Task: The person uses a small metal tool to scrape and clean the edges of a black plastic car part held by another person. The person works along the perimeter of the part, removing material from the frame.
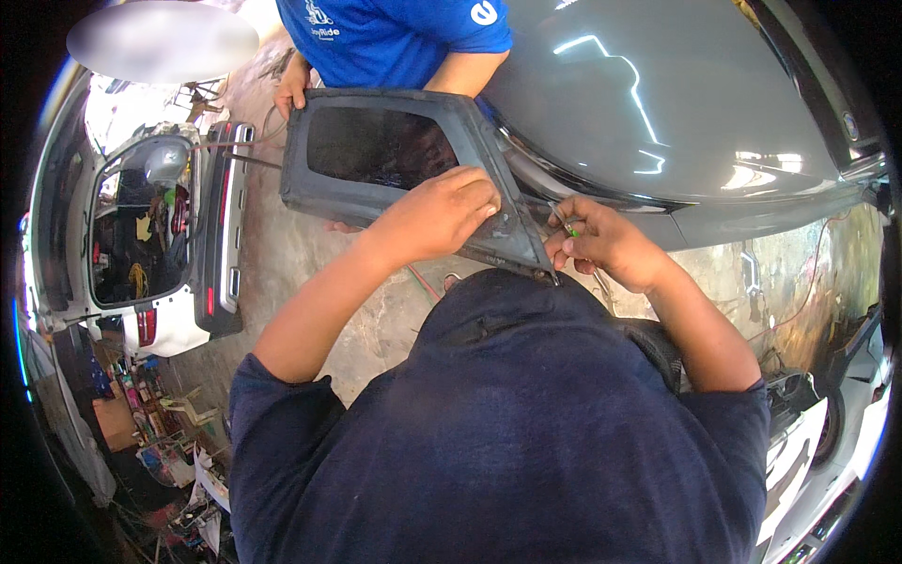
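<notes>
A dark quarter-window panel (376,141) with a wide grey border is held across the centre, its pointed corner near my body. My left hand (446,211) rests over its border, fingers curled closed; whether something small is between the fingertips I cannot make out. My right hand (597,244), beside the pointed corner, is closed on a slim metal tool (567,223) with a bit of green on it. A co-worker in a blue shirt (385,38) stands opposite, one hand (294,80) gripping the panel's far left corner.
A grey car body (658,94) spans the upper right. At left stands a white vehicle (141,324) with an open rear and a detached bumper (221,273). Assorted items and boxes (117,423) lie lower left. A thin hose (794,310) crosses the concrete floor (357,329) at right.
</notes>
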Demonstrator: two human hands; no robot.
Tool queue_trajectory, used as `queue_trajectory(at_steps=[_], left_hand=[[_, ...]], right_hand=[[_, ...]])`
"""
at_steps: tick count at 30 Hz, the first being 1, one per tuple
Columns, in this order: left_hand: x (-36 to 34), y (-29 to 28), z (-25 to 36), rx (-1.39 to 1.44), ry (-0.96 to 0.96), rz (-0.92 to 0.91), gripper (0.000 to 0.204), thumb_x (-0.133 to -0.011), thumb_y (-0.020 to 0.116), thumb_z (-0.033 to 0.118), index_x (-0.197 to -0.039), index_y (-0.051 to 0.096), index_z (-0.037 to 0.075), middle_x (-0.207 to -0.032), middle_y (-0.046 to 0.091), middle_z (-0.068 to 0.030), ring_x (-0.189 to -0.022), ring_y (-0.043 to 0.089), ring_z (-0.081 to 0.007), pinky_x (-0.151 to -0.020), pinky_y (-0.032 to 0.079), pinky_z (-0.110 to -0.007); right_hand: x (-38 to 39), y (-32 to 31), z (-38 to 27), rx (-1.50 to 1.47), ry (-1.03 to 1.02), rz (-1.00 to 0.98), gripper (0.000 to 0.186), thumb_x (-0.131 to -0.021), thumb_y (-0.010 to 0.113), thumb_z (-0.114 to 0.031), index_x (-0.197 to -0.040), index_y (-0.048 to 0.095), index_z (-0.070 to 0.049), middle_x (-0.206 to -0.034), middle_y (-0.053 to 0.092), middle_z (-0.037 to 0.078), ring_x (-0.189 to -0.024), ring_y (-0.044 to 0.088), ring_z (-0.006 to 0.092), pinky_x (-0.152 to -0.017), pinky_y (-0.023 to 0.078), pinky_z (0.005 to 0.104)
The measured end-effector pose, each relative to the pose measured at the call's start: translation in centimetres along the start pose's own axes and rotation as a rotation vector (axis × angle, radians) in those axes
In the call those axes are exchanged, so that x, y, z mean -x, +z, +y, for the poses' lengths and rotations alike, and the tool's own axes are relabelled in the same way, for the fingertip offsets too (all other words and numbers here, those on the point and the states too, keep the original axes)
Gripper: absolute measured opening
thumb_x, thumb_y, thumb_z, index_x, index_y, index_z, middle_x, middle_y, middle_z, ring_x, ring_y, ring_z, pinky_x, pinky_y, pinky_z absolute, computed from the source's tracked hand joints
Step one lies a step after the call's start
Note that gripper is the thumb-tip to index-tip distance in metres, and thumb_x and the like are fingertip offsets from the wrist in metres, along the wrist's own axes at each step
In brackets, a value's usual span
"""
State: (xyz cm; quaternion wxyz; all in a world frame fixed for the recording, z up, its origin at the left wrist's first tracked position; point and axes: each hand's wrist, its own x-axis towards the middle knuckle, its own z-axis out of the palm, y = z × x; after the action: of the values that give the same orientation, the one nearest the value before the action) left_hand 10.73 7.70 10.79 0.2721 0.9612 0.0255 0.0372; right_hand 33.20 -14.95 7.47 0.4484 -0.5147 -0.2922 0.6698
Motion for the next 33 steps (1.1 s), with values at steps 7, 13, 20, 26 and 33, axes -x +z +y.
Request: queue_trajectory(at_steps=[7,13,20,26,33], left_hand=[[-0.7,-1.2,-0.8,-0.081,0.228,-0.09,0.024,-0.097,0.081,0.019,-0.116,0.081,0.004,-0.121,0.079,-0.0089,-0.111,0.072,-0.0322,-0.099,0.061,-0.044],[-1.7,-1.2,-1.4,-0.211,0.443,-0.19,0.019,-0.094,0.082,0.02,-0.105,0.081,0.005,-0.109,0.078,-0.0055,-0.107,0.072,-0.0266,-0.094,0.062,-0.039],[-3.1,-0.6,0.3,-0.249,0.64,-0.23,0.019,-0.088,0.08,0.018,-0.096,0.069,0.005,-0.099,0.066,-0.0093,-0.102,0.068,-0.0286,-0.09,0.061,-0.041],[-4.3,0.3,-1.9,-0.004,0.556,-0.172,0.017,-0.09,0.076,0.015,-0.096,0.066,0.003,-0.098,0.064,-0.0144,-0.101,0.067,-0.035,-0.086,0.058,-0.048],[-4.0,-2.8,-3.3,0.158,0.5,-0.094,0.034,-0.091,0.087,0.027,-0.117,0.076,0.007,-0.134,0.071,-0.0172,-0.135,0.062,-0.0385,-0.119,0.048,-0.051]], right_hand=[[1.6,1.2,0.1,-0.025,-0.033,0.043,0.043,-0.103,0.067,-0.009,-0.142,0.053,0.003,-0.114,0.079,0.015,-0.093,0.071,0.0154,-0.074,0.05,0.0288],[3.0,3.3,0.1,0.006,-0.071,0.163,0.042,-0.102,0.067,-0.008,-0.141,0.054,0.0,-0.108,0.078,0.012,-0.091,0.069,0.0141,-0.072,0.049,0.0275],[4.8,6.7,0.9,0.008,-0.107,0.393,0.039,-0.102,0.068,-0.007,-0.139,0.058,-0.001,-0.103,0.077,0.008,-0.083,0.062,0.0096,-0.07,0.047,0.0256],[5.7,9.1,1.4,0.006,-0.136,0.54,0.04,-0.102,0.068,-0.008,-0.14,0.058,-0.002,-0.109,0.078,0.009,-0.081,0.058,0.0088,-0.072,0.047,0.0251],[6.8,11.4,1.3,0.026,-0.175,0.746,0.043,-0.103,0.066,-0.007,-0.144,0.059,-0.002,-0.116,0.079,0.009,-0.084,0.06,0.0098,-0.075,0.05,0.0258]])
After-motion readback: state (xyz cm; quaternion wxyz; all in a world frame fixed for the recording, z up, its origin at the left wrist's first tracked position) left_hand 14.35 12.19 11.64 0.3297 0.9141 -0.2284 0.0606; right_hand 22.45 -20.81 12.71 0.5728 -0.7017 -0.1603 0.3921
